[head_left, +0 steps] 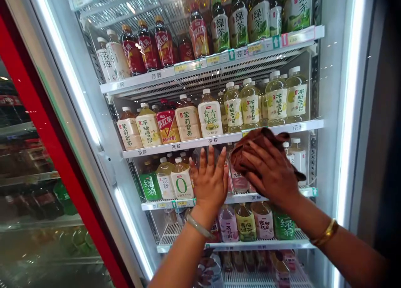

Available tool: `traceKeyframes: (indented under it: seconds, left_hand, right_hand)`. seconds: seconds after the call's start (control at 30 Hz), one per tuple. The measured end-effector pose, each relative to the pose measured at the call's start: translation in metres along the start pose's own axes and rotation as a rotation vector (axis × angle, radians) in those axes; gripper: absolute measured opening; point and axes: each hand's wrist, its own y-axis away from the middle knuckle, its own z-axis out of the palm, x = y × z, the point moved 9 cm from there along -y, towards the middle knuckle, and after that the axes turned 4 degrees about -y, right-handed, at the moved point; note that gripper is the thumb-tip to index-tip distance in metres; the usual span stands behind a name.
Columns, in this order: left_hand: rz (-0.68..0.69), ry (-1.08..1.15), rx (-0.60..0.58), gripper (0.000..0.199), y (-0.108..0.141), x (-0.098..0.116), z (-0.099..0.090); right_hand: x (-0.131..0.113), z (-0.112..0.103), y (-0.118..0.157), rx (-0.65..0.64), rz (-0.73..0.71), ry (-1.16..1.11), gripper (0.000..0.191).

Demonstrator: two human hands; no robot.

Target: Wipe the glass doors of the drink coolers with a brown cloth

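A glass door stands in front of lit cooler shelves full of bottles. My left hand (210, 179), with a pale bangle at the wrist, is raised with its fingers spread and seems to rest flat on the glass; it holds nothing. To its right, my right hand (271, 171), wearing a gold bracelet, presses on a crumpled brown cloth (261, 139) against the glass. The cloth bunches above and left of the fingers, and a corner hangs out at the right. Behind the hands is a shelf edge (184, 145) with white-labelled bottles (210, 114).
Dark red and green tea bottles (163, 43) line an upper shelf. More bottles (246, 223) stand on lower shelves. Bright light strips run down both sides of the cooler. A red frame (59, 175) slants along the left, beside another cooler with drinks.
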Motion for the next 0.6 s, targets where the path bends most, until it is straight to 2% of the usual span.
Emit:
traceKeyframes:
  seconds: [0.1, 0.17, 0.27, 0.33, 0.4, 0.47, 0.53, 0.6]
  left_hand:
    - [0.092, 0.014, -0.007, 0.072, -0.022, -0.011, -0.004]
    - [0.082, 0.015, -0.008, 0.074, -0.029, -0.017, -0.008]
    - [0.057, 0.003, 0.033, 0.075, -0.042, -0.030, -0.014]
    - [0.071, -0.013, 0.059, 0.073, -0.057, -0.040, -0.017]
    - [0.075, -0.030, 0.067, 0.071, -0.073, -0.052, -0.018]
    - [0.061, -0.039, 0.070, 0.069, -0.085, -0.061, -0.016]
    - [0.047, -0.035, 0.073, 0.069, -0.089, -0.065, -0.013]
    - [0.037, -0.026, 0.078, 0.071, -0.088, -0.065, -0.011]
  right_hand:
    - [0.014, -0.009, -0.021, 0.056, 0.096, 0.013, 0.058]
    - [0.004, -0.004, -0.022, 0.066, 0.134, 0.011, 0.059]
    - [-0.034, 0.016, -0.033, -0.026, -0.023, -0.008, 0.056]
    - [-0.046, 0.023, -0.054, -0.095, -0.169, -0.021, 0.056]
    - [-0.036, 0.018, -0.081, -0.113, -0.215, -0.034, 0.058]
    - [-0.009, 0.005, -0.103, -0.059, -0.116, -0.036, 0.056]
    - [0.011, -0.007, -0.106, 0.030, 0.021, -0.022, 0.054]
    - [0.010, -0.007, -0.092, 0.093, 0.098, 0.000, 0.053]
